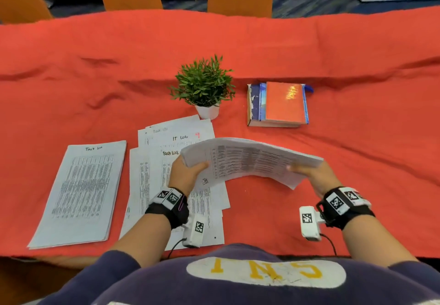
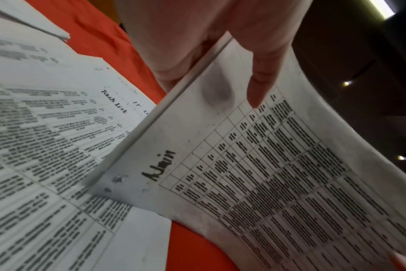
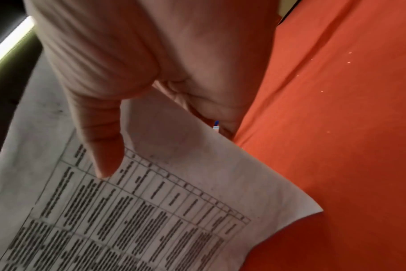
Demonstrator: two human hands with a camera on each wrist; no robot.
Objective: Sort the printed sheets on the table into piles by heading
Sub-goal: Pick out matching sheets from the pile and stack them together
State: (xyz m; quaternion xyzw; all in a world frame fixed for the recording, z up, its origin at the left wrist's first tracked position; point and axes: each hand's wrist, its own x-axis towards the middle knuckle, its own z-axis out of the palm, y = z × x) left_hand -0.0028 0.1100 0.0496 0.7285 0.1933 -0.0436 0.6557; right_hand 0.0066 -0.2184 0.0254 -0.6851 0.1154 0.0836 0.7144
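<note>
Roughly partway, I'd say. One neat Task List pile sits at 9 o'clock of the loose unsorted sheets, where Task List and IT Log headings are mixed together. Both hands hold up a sheaf headed Admin above the red cloth, at 3 o'clock of the loose sheets. The left hand pinches one end, the right hand the other, thumbs on top. No Admin or IT Log pile is down yet.
</note>
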